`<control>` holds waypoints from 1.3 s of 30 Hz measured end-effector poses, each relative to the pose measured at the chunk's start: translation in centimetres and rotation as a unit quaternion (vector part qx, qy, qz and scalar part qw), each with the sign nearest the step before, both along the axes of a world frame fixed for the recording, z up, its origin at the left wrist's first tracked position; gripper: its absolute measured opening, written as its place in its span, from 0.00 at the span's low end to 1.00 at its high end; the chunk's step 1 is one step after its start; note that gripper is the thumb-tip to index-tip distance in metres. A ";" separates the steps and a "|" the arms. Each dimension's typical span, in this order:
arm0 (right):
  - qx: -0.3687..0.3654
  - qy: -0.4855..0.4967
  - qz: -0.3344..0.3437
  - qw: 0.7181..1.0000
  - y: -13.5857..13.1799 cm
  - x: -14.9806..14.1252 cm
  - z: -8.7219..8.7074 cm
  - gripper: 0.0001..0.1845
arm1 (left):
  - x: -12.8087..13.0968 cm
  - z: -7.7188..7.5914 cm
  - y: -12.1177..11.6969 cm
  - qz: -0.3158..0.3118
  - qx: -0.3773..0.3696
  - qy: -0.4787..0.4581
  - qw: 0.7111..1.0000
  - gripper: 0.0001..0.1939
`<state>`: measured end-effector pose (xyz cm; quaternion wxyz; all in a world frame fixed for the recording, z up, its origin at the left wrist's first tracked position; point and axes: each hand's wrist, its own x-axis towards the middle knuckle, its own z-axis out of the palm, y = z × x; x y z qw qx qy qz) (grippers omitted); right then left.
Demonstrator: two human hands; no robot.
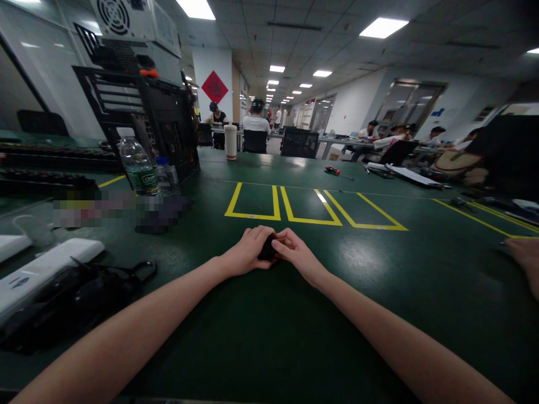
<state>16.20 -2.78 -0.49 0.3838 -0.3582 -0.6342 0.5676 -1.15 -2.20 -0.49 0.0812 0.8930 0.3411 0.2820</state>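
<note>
Both of my hands meet over the middle of the dark green table (278, 325). Between them is a small black object (266, 248), mostly covered by my fingers, so its kind does not show. My left hand (248, 249) curls round its left side and top. From the right, my right hand (297, 252) pinches it with thumb and fingers. Just beyond my hands, yellow tape (252, 216) marks several open-topped outlines on the table.
At left stand an open black computer case (168, 123), a water bottle (137, 163), a smaller bottle (166, 178) and a white power strip (50, 269). A white tumbler (230, 142) and a screwdriver (337, 171) lie farther back. Another person's hand (526, 255) rests at right.
</note>
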 end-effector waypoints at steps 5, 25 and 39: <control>-0.020 -0.013 -0.035 0.999 0.5 -0.3 -0.7 0.16 | 0.0 0.2 -0.2 0.003 -0.012 0.000 1.000 0.28; -0.054 0.000 -0.030 0.998 0.3 -0.5 0.0 0.13 | 0.1 0.0 0.0 0.014 -0.017 0.001 1.000 0.28; -0.034 0.000 -0.035 0.999 0.2 -0.3 -0.3 0.14 | 0.0 0.2 -0.1 0.004 -0.016 -0.002 1.000 0.27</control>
